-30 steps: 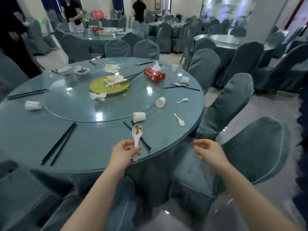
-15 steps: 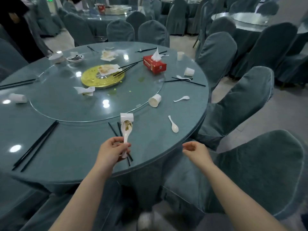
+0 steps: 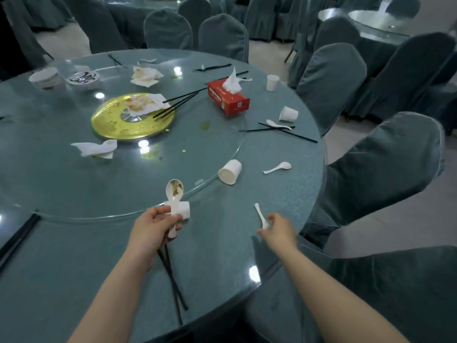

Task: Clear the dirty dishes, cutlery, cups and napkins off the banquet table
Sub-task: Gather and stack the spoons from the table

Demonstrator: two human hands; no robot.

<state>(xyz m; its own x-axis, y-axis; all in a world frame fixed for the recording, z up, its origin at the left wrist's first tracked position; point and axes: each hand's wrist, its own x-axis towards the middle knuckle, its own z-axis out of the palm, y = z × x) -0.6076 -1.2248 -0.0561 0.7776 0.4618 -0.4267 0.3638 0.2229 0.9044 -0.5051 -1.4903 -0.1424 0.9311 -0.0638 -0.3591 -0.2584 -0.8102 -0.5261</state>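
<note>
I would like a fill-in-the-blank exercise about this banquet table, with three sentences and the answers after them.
1. The left hand holds a dirty white ceramic spoon whose bowl points ____ from the person.
2. The right hand pinches a second white spoon by its ____.
3. A white tissue sticks out of the ____ cardboard tissue box.

Answers: away; bowl; red
</note>
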